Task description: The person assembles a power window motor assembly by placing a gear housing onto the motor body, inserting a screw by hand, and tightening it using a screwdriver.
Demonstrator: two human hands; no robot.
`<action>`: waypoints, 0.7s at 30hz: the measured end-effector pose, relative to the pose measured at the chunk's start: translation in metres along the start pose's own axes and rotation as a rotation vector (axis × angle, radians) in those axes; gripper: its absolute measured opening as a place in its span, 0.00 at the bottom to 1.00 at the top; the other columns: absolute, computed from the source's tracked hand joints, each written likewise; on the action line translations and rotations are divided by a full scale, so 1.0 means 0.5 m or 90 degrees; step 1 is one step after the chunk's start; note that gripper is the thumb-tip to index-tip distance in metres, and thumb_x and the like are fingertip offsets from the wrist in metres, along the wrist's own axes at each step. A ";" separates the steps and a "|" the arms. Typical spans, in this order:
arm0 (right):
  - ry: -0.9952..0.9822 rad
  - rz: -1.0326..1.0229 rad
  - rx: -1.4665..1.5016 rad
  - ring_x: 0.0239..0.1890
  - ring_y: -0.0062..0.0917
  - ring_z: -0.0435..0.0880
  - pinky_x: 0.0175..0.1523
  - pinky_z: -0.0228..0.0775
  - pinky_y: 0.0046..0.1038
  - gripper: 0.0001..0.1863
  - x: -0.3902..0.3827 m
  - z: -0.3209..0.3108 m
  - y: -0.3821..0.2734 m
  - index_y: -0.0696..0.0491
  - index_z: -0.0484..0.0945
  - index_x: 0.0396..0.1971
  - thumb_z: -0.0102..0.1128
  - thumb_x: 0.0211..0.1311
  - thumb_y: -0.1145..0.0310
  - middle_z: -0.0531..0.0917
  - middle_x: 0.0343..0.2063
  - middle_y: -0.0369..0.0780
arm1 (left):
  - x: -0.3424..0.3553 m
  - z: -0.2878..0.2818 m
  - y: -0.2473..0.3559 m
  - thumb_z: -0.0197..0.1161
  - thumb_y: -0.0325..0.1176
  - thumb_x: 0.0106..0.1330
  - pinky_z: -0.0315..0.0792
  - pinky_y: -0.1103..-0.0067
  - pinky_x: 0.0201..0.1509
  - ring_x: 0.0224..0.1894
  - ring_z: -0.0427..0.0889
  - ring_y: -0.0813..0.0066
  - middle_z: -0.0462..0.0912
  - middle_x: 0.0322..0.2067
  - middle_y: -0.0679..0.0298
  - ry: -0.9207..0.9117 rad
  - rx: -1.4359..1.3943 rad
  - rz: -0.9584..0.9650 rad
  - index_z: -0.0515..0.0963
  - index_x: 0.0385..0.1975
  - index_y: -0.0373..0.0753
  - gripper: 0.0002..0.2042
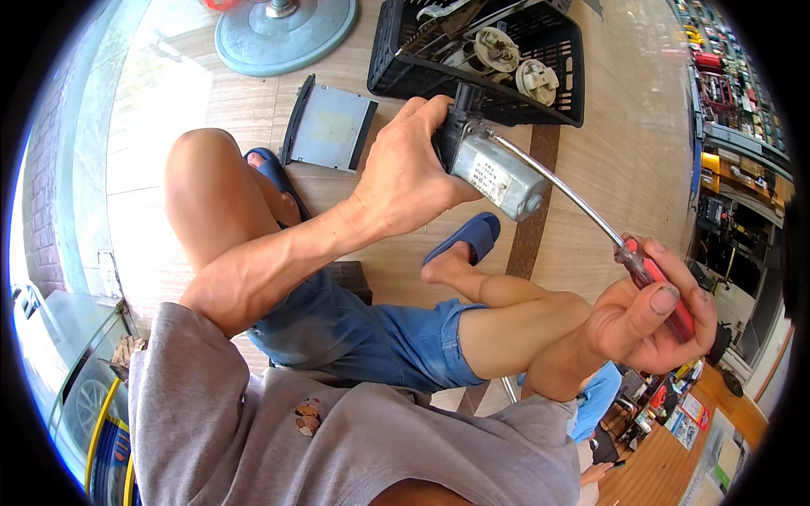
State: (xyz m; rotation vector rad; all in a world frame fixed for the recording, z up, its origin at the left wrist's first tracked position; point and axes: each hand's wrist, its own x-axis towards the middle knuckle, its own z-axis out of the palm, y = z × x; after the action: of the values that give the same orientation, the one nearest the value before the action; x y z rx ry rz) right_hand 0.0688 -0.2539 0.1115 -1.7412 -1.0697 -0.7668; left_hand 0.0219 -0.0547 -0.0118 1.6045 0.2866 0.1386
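The left hand (413, 169) is wrapped around the black housing (451, 139) of a small electric motor (502, 179), its fingers over the top and its thumb side below. The motor is up in front of the knees, above the floor (624, 126); its silver cylinder juts out to the right of the left hand, sloping downward, with a pale label on its side.

The right hand (654, 316), well apart from the motor, has its fingers curled around the red handle of a screwdriver (557, 181), thumb laid against it. The shaft slants up and left, its tip at the joint between housing and cylinder; I cannot tell whether it sits in a screw.

Beyond the motor stands a black crate (422, 78) holding 2 round pale parts (496, 49). A flat metal box (325, 126) lies left of the left hand.
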 end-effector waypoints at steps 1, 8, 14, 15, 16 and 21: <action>-0.001 0.000 -0.005 0.25 0.39 0.85 0.31 0.87 0.35 0.16 0.000 0.000 -0.001 0.65 0.63 0.50 0.56 0.71 0.73 0.82 0.29 0.61 | 0.000 0.000 0.000 0.79 0.35 0.45 0.75 0.66 0.50 0.45 0.80 0.53 0.77 0.40 0.52 0.000 0.000 0.000 0.77 0.44 0.33 0.27; 0.000 -0.017 -0.038 0.25 0.38 0.85 0.31 0.86 0.34 0.16 -0.001 0.006 0.000 0.66 0.63 0.49 0.56 0.71 0.73 0.82 0.29 0.61 | 0.001 0.001 0.000 0.80 0.35 0.44 0.75 0.66 0.51 0.45 0.80 0.53 0.77 0.41 0.52 0.004 0.008 0.004 0.77 0.46 0.33 0.28; 0.008 -0.021 -0.061 0.24 0.38 0.84 0.29 0.85 0.33 0.16 -0.003 0.012 -0.004 0.66 0.63 0.49 0.56 0.71 0.73 0.82 0.27 0.59 | 0.001 0.000 -0.001 0.80 0.35 0.44 0.75 0.66 0.51 0.45 0.80 0.53 0.77 0.41 0.52 0.005 0.015 0.012 0.78 0.47 0.33 0.29; 0.008 -0.021 -0.061 0.24 0.38 0.84 0.29 0.85 0.33 0.16 -0.002 0.013 -0.004 0.66 0.63 0.49 0.56 0.71 0.73 0.82 0.27 0.59 | 0.002 0.000 0.000 0.80 0.35 0.44 0.75 0.66 0.51 0.45 0.80 0.54 0.77 0.41 0.52 0.004 0.017 0.011 0.77 0.47 0.33 0.29; 0.005 -0.025 -0.065 0.24 0.38 0.84 0.28 0.85 0.33 0.16 -0.001 0.012 -0.004 0.66 0.63 0.49 0.56 0.71 0.73 0.82 0.27 0.59 | 0.002 0.000 0.000 0.80 0.35 0.44 0.75 0.66 0.51 0.45 0.80 0.54 0.77 0.41 0.52 0.003 0.016 0.011 0.77 0.47 0.33 0.29; 0.012 -0.032 -0.060 0.23 0.38 0.84 0.27 0.85 0.33 0.15 0.000 0.015 -0.006 0.66 0.63 0.49 0.56 0.71 0.74 0.82 0.27 0.59 | 0.001 0.001 0.000 0.80 0.35 0.45 0.75 0.66 0.51 0.45 0.80 0.54 0.76 0.41 0.52 0.011 0.024 0.021 0.77 0.47 0.32 0.29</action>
State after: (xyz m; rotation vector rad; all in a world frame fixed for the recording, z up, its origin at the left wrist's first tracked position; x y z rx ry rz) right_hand 0.0662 -0.2462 0.1097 -1.7885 -1.0830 -0.8759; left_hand 0.0225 -0.0551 -0.0118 1.6462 0.2778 0.1727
